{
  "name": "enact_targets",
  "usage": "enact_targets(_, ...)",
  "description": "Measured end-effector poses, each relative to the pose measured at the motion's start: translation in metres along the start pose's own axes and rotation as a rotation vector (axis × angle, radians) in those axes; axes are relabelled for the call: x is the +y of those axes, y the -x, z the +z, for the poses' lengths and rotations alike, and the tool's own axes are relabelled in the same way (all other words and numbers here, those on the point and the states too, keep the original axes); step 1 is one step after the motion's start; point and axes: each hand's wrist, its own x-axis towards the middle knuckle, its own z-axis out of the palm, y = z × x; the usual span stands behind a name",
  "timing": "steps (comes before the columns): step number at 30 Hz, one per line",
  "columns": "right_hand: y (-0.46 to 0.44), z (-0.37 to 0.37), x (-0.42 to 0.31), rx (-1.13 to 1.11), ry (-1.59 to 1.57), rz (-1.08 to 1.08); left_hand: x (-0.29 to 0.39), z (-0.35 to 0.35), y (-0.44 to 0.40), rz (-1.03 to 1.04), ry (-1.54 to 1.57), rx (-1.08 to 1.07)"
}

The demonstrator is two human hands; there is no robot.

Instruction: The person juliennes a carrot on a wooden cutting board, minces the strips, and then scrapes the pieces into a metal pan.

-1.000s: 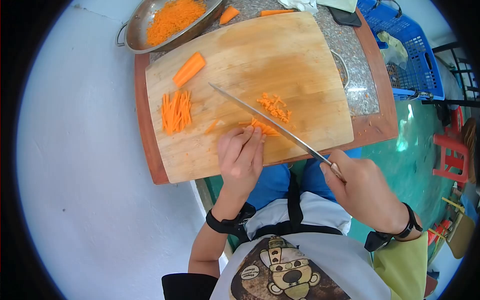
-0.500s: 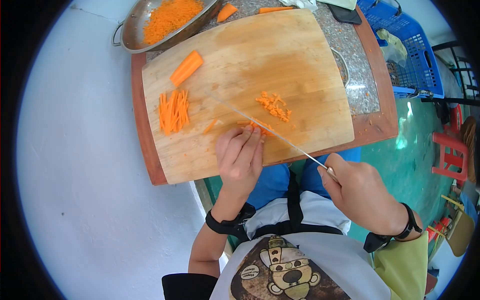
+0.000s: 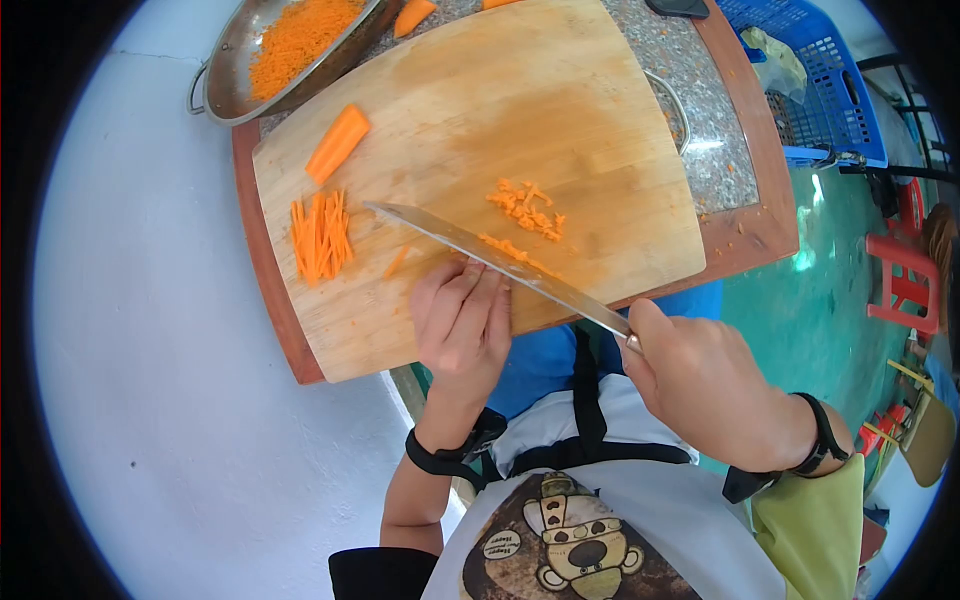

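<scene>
My right hand (image 3: pixel 705 385) is wrapped round the handle of a long kitchen knife (image 3: pixel 500 262). Its blade slants across the front of the wooden cutting board (image 3: pixel 430 110), flat side showing. Right behind the blade, my left hand (image 3: pixel 462 315) presses its bent fingers together on carrot sticks, mostly hidden by fingers and steel. Small cut carrot pieces (image 3: pixel 527 208) lie beyond the blade. To the left are a bundle of carrot sticks (image 3: pixel 320 238), a thick carrot chunk (image 3: pixel 338 143) and a loose carrot stick (image 3: pixel 397 261).
A metal pan (image 3: pixel 222 85) of finely cut carrot stands at the back left. More carrot pieces (image 3: pixel 413 16) lie behind the board. A blue basket (image 3: pixel 825 70) is at the back right. A white wall (image 3: pixel 170 330) borders the left side.
The knife blade has tilted, turning its flat side up into view and covering the carrot sticks at my left fingertips. The board and its contents appear slightly shifted left in the view.
</scene>
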Motion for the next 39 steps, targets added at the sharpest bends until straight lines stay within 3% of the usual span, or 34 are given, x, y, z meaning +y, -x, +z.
enact_targets(12,0.006,-0.007,0.012,0.132,-0.095,0.042,0.002,-0.001,0.005,0.020,-0.099,-0.029)
enact_targets(27,0.015,-0.004,0.001,0.048,-0.120,0.023,0.000,-0.001,0.006,0.007,-0.037,0.018)
enact_targets(39,0.010,0.006,-0.003,0.005,0.052,0.041,0.000,-0.001,0.005,0.009,-0.006,0.018)
